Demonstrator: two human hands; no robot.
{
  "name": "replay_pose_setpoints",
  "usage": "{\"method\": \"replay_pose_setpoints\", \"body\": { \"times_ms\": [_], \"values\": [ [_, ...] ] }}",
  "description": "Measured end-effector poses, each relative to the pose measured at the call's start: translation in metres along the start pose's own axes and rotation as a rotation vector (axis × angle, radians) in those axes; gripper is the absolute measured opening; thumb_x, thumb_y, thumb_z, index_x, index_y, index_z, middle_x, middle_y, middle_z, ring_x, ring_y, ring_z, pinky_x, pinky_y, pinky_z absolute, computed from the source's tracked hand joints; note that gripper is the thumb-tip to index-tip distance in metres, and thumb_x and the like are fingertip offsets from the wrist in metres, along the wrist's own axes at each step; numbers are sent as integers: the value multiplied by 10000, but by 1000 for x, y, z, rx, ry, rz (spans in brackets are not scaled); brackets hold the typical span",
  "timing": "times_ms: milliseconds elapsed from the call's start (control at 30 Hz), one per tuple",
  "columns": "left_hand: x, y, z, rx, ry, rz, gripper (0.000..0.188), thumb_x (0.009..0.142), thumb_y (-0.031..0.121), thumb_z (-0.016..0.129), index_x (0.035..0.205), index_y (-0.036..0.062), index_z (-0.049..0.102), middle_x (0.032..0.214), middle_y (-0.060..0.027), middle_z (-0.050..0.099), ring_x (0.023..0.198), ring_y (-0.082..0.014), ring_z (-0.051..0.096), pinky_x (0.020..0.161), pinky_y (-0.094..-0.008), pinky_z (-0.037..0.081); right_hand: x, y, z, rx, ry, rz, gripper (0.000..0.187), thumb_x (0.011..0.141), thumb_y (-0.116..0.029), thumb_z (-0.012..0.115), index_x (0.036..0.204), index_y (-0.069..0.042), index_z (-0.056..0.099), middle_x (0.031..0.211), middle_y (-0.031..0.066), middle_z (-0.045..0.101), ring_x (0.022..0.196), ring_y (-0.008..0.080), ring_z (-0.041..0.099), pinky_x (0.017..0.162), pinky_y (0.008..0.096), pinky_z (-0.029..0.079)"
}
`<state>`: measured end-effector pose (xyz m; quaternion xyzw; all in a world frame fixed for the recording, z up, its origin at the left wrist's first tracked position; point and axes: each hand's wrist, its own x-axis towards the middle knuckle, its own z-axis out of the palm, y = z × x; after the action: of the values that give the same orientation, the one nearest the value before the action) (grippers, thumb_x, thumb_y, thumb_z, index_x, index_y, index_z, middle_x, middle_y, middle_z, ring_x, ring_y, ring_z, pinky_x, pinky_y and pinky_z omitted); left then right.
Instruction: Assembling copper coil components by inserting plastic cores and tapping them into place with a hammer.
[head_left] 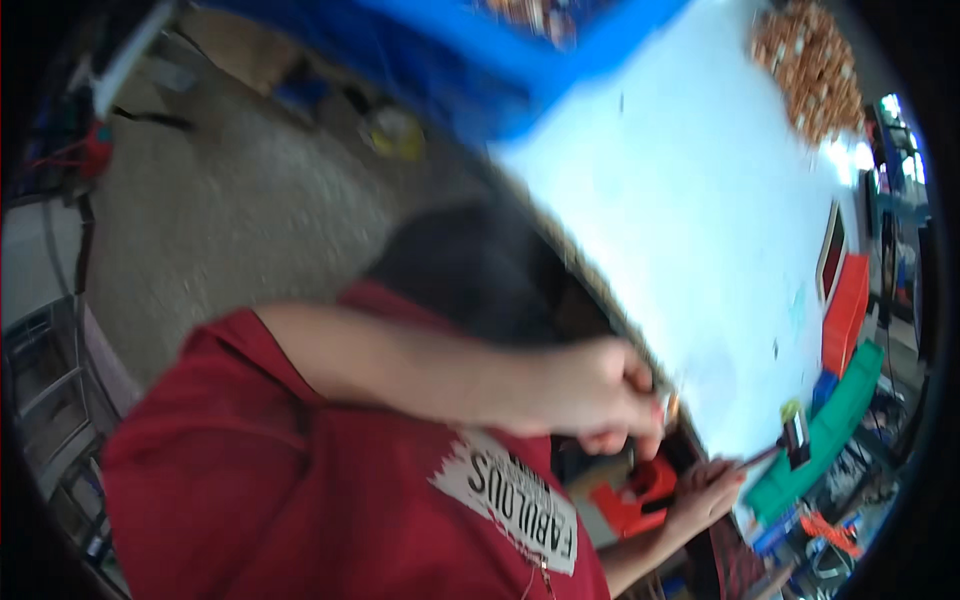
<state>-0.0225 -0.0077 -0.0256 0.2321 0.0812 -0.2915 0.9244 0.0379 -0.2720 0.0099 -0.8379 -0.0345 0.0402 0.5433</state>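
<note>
Along the near edge of a smooth white surface (pixel 680 240), the left hand (pixel 600 395) has its curled grip pinching a small, glinting copper-toned piece (pixel 671 405), its shape blurred. Near the right end of that edge, the right hand (pixel 710 490) lies with fingers extended at a slender dark rod (pixel 762 457) meeting a blocky black head (pixel 796 440); whether its grip closes on the rod cannot be told. Between the forearms sits a glossy red, rounded object (pixel 640 495). Right end: a long, curved green piece (pixel 820 440) and an angular red box (pixel 846 310). Far edge: a granular, copper-brown heap (pixel 810 70). Left end: a blue crate (pixel 520 85).
</note>
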Motion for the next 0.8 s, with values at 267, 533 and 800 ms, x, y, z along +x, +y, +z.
{"method": "replay_pose_setpoints", "body": {
  "times_ms": [267,533,800],
  "values": [
    [-21,44,45,1589,227,1220,182,810,67,562,951,-1,468,719,-94,528,490,-200,464,482,-285,403,19,56,-13,348,-79,-14,381,972,-252,315,657,-82,448,574,38,436,495,135,383,473,255,331],
    [-120,217,117,2177,709,2213,217,792,-17,600,999,12,540,864,-72,624,558,-148,557,520,-249,471,-12,-1,15,-82,1,-169,344,969,-222,335,692,-59,458,591,47,438,521,146,398,496,270,340],
    [-179,308,63,2084,1828,1674,146,844,123,573,860,-12,522,681,-110,603,518,-284,589,502,-386,480,-7,0,9,-196,-126,-161,289,961,-184,371,741,-38,488,598,62,450,528,166,413,513,297,366]
  ]
}}
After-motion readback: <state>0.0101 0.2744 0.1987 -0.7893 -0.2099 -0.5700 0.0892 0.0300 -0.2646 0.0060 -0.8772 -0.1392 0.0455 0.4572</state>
